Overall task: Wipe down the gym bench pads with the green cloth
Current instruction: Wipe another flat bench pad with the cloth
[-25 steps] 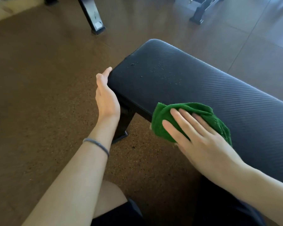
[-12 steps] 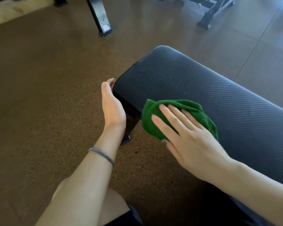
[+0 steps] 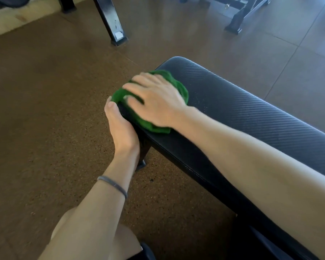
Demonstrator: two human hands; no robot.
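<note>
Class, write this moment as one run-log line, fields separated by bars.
step: wiping pad end | right hand: flat on green cloth | left hand: against side of bench pad | droplets beside cloth | floor: brown

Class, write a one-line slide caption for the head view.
Right hand presses a green cloth on the black bench pad; left hand rests against its edge.
</note>
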